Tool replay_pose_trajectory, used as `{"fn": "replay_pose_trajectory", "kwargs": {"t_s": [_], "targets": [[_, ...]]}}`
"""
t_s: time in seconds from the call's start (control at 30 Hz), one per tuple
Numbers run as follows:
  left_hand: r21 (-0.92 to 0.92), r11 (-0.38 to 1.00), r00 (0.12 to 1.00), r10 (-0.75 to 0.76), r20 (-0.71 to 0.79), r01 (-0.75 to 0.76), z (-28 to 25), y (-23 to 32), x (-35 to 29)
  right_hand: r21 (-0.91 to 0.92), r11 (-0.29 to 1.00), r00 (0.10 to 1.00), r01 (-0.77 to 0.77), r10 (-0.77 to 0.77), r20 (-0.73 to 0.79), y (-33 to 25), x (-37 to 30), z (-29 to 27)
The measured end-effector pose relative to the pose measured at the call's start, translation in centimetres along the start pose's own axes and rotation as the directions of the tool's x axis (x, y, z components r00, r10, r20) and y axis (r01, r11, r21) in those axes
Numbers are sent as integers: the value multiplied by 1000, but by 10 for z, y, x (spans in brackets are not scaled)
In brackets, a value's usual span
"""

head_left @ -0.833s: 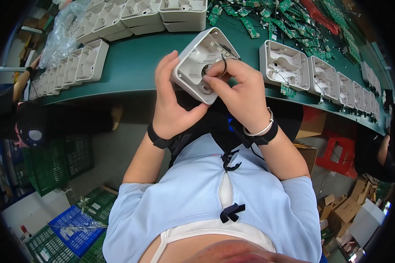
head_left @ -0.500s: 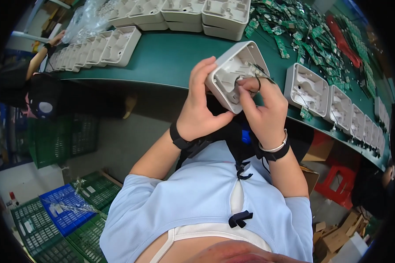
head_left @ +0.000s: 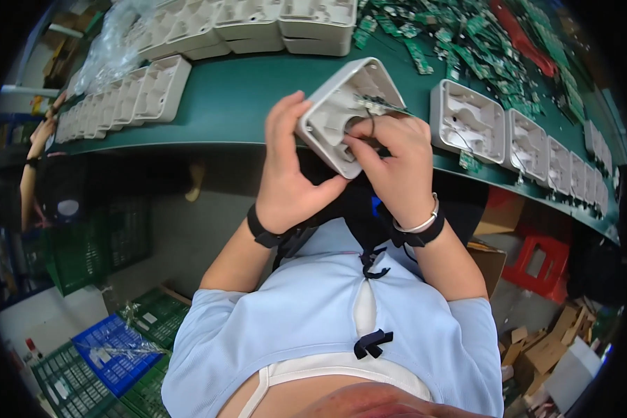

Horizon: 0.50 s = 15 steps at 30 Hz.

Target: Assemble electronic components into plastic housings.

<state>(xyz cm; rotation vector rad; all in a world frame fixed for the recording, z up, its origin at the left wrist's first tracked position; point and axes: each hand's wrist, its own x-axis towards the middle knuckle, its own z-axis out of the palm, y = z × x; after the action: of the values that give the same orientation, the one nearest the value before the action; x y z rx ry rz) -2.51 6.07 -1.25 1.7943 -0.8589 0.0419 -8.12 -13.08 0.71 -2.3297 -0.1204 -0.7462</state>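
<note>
A white plastic housing (head_left: 331, 122), open-topped and tilted, is held over the near edge of the green table (head_left: 251, 87). My left hand (head_left: 285, 171) grips its left side, fingers along the outer wall and thumb at the lower corner. Inside the housing, by its right wall, sits a small green circuit board (head_left: 377, 104) with a dark wire (head_left: 370, 127). My right hand (head_left: 397, 160) reaches into the housing with thumb and forefinger pinched together near a round recess. Whatever lies between those fingertips is hidden.
More white housings (head_left: 467, 124) line the table's right edge, wires hanging from them. Others form a left row (head_left: 161, 90) and back stacks (head_left: 317, 26). Loose circuit boards (head_left: 477, 52) pile up beyond, beside red plastic (head_left: 522, 35). Another person's hand (head_left: 43, 132) is far left.
The whole view has shifted, so table and housings appear farther left. Both hands keep their hold, and my right fingers remain pinched inside the housing. The other person's arm has moved.
</note>
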Motion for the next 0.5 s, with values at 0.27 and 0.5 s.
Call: {"fn": "replay_pose_trajectory", "kwargs": {"t_s": [0.27, 0.5], "targets": [[-305, 948, 996, -87, 5, 85, 8, 0, 4, 55, 997, 998, 51, -53, 28, 4, 5, -19], [-221, 974, 999, -49, -12, 45, 1, -6, 3, -95, 987, 991, -131, 128, -36, -2, 23, -32]]}}
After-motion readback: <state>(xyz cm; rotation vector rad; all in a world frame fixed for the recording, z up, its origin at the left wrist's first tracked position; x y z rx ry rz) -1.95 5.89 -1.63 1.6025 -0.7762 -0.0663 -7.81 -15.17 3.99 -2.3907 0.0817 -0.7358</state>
